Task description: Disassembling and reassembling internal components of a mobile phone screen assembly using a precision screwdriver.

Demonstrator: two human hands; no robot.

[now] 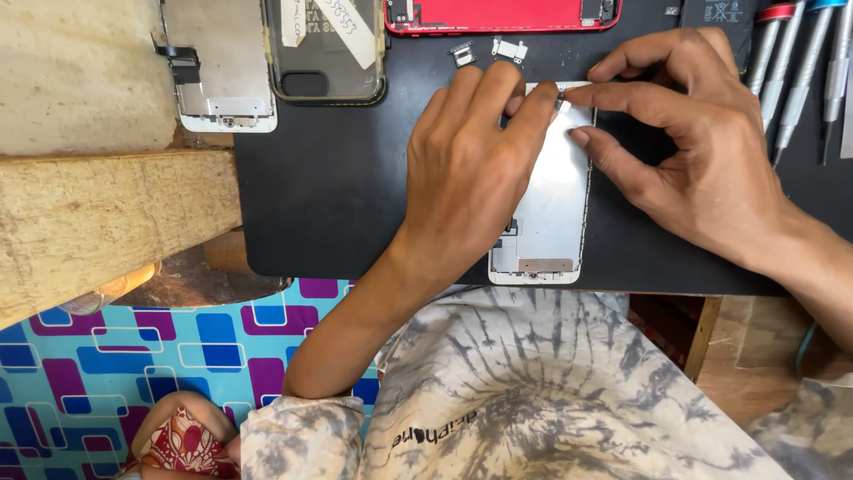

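A black mat covers the work surface, with a wooden plank along its left edge and a patterned blue and purple sheet below that.

At the middle of the mat lies a white screen panel, back side up, long axis running away from the person, its metal shield facing the camera.

The left hand rests over the left half of the panel, fingers curled, index tip at the panel's top edge. The right hand comes in from the right; its thumb and index finger pinch together at the same top edge. A small part sits between the fingertips of both hands, touching the panel's upper rim. Both hands are closed on this part; its kind is too small to tell.

Above left, a second white panel and a clear case lie side by side. A red phone body lies along the top edge. Just below it, two small metal brackets rest on the mat. At top right, several screwdrivers lie parallel.
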